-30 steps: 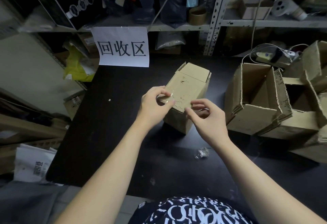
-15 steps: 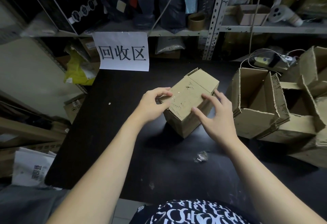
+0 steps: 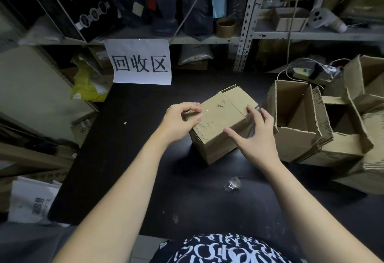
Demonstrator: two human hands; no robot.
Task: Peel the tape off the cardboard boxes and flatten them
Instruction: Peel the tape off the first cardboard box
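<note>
Pinching at the upper-left top edge of the small cardboard box, which sits at centre frame on the black table, the left hand has thumb + forefinger curled close together; can't tell if a tape end is actually between them. Right hand lies spread on the box's right side, fingers straight and apart, thumb on the top face, bracing. Risks (my read): tape tears short or strips the paper face if pulled steeply; box skids or tips twd frame left if the brace slackens. Room: dark tabletop shows left of the box and below it, so a pull that way has space. Right is tight, w/ opened cartons just beside the right hand; a wide swing could knock them. Crumpled tape wad at lower centre-right, near the right forearm, is out of the pull path.
</note>
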